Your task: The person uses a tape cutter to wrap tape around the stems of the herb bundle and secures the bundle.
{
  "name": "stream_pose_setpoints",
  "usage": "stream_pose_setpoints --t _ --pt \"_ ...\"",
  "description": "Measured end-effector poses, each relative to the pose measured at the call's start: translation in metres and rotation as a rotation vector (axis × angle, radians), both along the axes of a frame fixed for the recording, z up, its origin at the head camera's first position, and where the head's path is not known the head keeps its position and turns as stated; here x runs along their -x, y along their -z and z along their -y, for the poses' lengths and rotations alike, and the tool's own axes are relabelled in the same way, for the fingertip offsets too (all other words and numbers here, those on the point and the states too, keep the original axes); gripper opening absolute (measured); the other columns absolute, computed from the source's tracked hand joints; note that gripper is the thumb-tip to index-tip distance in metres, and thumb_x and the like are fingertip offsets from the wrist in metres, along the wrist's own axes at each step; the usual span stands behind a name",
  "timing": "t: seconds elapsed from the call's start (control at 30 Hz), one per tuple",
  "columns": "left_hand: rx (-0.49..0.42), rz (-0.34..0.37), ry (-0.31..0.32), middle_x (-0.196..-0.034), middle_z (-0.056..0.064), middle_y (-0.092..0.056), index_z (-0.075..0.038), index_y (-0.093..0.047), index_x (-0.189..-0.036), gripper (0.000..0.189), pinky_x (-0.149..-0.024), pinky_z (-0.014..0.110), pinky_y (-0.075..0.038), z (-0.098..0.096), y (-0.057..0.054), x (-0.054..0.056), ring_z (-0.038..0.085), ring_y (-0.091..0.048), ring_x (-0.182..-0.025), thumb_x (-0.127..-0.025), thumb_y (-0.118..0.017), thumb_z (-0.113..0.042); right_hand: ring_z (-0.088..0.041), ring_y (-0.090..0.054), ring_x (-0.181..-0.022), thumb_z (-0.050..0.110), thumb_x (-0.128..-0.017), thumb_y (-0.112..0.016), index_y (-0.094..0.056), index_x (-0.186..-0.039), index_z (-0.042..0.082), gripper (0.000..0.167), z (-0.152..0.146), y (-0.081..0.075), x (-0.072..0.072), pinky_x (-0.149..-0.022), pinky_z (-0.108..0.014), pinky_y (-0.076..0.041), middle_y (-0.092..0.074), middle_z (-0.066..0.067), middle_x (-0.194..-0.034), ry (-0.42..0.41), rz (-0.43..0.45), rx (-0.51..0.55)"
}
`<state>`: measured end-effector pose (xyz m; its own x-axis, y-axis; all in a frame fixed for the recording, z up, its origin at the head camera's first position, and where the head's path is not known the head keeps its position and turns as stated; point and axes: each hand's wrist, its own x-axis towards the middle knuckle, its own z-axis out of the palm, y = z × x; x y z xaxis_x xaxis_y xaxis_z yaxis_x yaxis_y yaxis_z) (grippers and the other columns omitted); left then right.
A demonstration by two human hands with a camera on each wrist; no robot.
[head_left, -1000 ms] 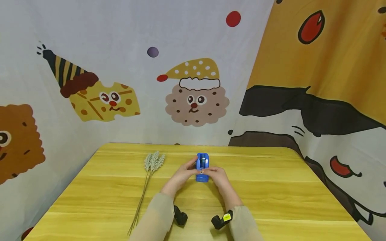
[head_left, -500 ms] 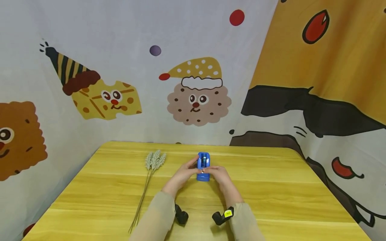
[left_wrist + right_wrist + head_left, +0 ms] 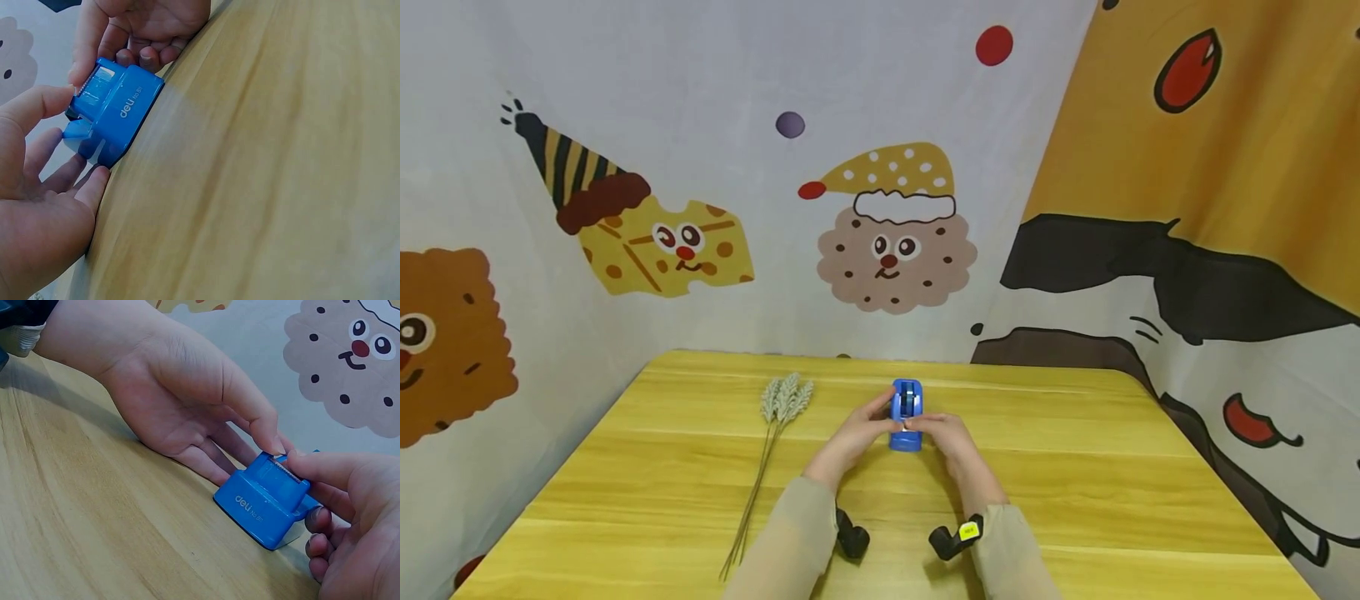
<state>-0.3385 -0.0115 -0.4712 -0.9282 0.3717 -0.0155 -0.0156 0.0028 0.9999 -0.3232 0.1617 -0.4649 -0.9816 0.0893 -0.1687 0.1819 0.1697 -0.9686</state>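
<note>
Tape dispenser (image 3: 250,515) clasped between my left hand (image 3: 854,435) and right hand (image 3: 951,438), thumbs at cutter (image 3: 286,469); can't tell if tape's pinched. Probably freeing tape end; next likely needs steady pull.

Sleeves (image 3: 793,533): long, plain beige
Left wrist camera (image 3: 852,537): black, rounded
Right wrist camera (image 3: 946,544): black, with yellow label (image 3: 969,531)

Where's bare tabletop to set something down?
The table is bare from the right hand and right sleeve to its right edge, and from the dried stalks to its left edge. Crowded: mid-table, where left hand and right hand touch the blue tape dispenser.
</note>
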Motion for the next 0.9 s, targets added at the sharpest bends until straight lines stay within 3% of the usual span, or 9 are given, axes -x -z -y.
stream_pose_setpoints --t 0.17,0.37,0.9 --pt "0.009 0.001 -0.002 -0.151 0.019 -0.034 -0.019 -0.034 -0.152 0.076 -0.110 0.063 -0.014 -0.0007 -0.0001 0.0001 0.039 -0.032 -0.137 -0.085 -0.070 -0.016 -0.039 -0.042 -0.126 0.024 -0.080 -0.078 -0.072 -0.104 -0.005 0.038 -0.0009 -0.0008 -0.0011 -0.106 -0.059 -0.023 -0.058 -0.022 -0.127 0.003 -0.007 0.025" --pt "-0.002 -0.014 0.004 -0.151 0.020 -0.034 -0.016 -0.033 -0.152 0.075 -0.110 0.061 -0.017 -0.0015 -0.0005 -0.0001 0.040 -0.032 -0.137 -0.086 -0.069 -0.015 -0.041 -0.037 -0.129 0.026 -0.083 -0.076 -0.068 -0.110 -0.007 0.044 -0.0022 -0.0025 -0.0030 -0.107 -0.060 -0.020 -0.052 -0.024 -0.134 -0.002 0.000 0.084" --pt "-0.011 -0.004 -0.007 -0.150 0.020 -0.035 -0.018 -0.036 -0.151 0.074 -0.110 0.061 -0.016 -0.0015 0.0019 0.0013 0.039 -0.033 -0.136 -0.085 -0.070 -0.014 -0.039 -0.038 -0.130 0.030 -0.081 -0.077 -0.067 -0.114 -0.005 0.049 0.0021 -0.0028 -0.0088 -0.107 -0.061 -0.022 -0.052 -0.023 -0.135 0.009 0.021 0.050"
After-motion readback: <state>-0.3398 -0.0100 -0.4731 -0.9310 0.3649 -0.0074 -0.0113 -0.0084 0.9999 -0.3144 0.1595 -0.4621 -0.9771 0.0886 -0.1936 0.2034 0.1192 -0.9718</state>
